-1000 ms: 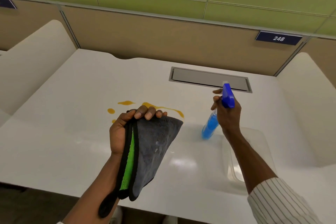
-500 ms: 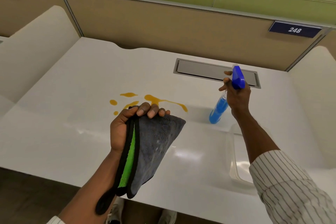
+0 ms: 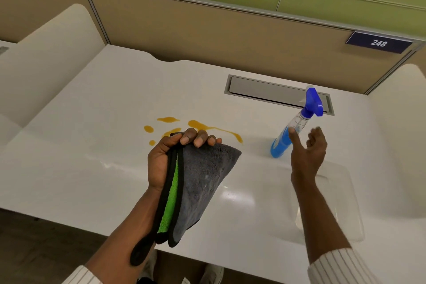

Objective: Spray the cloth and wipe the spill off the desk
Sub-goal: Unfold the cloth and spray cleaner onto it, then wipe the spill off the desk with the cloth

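Note:
My left hand [image 3: 169, 157] grips the top of a folded grey cloth [image 3: 202, 187] with a green inner face and black trim, held above the white desk [image 3: 92, 168]. Just beyond its fingers lies an orange spill [image 3: 200, 125], a streak with a few drops to its left. A spray bottle [image 3: 291, 130] with blue liquid and a blue trigger head stands on the desk at the right. My right hand [image 3: 307, 152] hovers open just right of and nearer than the bottle, fingers spread, apart from it or barely brushing it.
A clear plastic tray [image 3: 341, 205] lies on the desk under my right forearm. A grey cable hatch [image 3: 265, 91] sits at the back. White side dividers [image 3: 46, 57] flank the desk, and a tan panel with a "248" sign [image 3: 378, 42] closes the back.
My right hand has set the spray bottle down on the desk and let go, drawing back with fingers open. My left hand still holds the cloth in the same pose.

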